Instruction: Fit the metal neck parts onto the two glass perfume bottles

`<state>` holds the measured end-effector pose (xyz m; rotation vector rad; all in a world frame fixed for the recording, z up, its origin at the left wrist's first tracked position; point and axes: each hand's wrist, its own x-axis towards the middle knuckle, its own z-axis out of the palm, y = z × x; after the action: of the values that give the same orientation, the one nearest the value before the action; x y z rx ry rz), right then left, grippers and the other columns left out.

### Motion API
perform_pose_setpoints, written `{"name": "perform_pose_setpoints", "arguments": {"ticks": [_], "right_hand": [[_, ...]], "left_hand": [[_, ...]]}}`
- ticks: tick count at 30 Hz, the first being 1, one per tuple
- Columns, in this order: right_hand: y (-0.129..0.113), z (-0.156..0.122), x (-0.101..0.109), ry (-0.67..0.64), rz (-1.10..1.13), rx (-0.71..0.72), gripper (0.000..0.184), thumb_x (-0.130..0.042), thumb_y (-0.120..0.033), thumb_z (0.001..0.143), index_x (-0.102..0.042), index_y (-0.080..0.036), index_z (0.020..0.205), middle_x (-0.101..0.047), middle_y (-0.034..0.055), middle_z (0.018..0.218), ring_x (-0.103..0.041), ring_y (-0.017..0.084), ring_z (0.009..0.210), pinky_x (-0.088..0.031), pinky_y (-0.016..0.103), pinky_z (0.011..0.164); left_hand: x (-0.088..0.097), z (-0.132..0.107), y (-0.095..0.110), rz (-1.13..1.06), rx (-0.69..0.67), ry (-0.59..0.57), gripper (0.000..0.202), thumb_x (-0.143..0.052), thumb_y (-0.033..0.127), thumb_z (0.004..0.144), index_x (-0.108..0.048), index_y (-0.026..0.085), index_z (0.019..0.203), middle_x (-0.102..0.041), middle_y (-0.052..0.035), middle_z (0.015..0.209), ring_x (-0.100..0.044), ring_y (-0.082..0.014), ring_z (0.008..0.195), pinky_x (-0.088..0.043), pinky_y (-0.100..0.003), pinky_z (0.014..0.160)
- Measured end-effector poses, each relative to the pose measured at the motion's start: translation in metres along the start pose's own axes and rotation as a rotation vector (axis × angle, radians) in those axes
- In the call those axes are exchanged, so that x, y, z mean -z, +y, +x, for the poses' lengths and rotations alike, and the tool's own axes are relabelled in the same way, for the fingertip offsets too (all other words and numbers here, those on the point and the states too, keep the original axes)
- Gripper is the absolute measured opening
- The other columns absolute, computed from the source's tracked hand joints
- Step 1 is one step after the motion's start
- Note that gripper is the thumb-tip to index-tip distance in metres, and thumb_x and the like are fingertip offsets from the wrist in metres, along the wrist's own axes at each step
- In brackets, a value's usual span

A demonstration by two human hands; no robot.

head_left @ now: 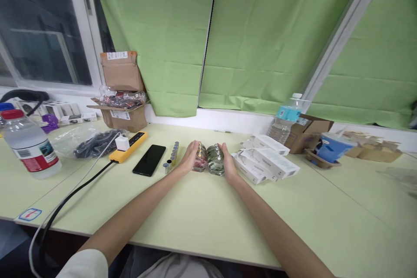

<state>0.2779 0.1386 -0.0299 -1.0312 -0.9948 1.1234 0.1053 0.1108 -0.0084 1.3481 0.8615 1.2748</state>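
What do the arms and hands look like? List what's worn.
Both forearms are bare and slim. The left hand and right hand wear no gloves; no rings, watch or markings show. Only the left arm shows clothing: a white sleeve pushed up near the elbow. The right arm's upper part is out of frame.

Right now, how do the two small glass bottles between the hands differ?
The pink bottle shows a reddish tint; the green bottle is greenish. The pink one looks narrower, the green one wider. The left hand lies against the pink one, the right hand against the green. Both stand side by side on the table, seemingly touching.
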Motion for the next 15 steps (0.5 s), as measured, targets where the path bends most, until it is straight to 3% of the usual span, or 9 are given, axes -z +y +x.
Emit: {"name": "perform_pose_setpoints", "arguments": {"ticks": [8,15], "right_hand": [[-0.0010,-0.0021,0.0001,0.007,0.014,0.010,0.060,-0.048,-0.073,0.084,-0.065,-0.028,0.120,-0.059,0.0008,0.137,-0.049,0.025,0.132,-0.036,0.044,0.114],[0.0007,-0.0023,0.0008,-0.001,0.019,0.024,0.057,-0.048,-0.071,0.085,-0.065,-0.030,0.120,-0.058,-0.0006,0.138,-0.047,0.024,0.134,-0.036,0.044,0.114]], "left_hand": [[0.0012,0.0030,0.0012,-0.001,0.097,0.111,0.084,-0.028,0.083,0.082,-0.057,0.017,0.124,-0.072,-0.0122,0.088,-0.070,-0.0250,0.078,-0.055,-0.037,0.072],[0.0018,0.0034,-0.0031,0.015,0.038,0.145,0.077,-0.034,0.079,0.084,-0.057,0.018,0.126,-0.070,-0.0135,0.104,-0.069,-0.0277,0.094,-0.054,-0.037,0.078]]}}
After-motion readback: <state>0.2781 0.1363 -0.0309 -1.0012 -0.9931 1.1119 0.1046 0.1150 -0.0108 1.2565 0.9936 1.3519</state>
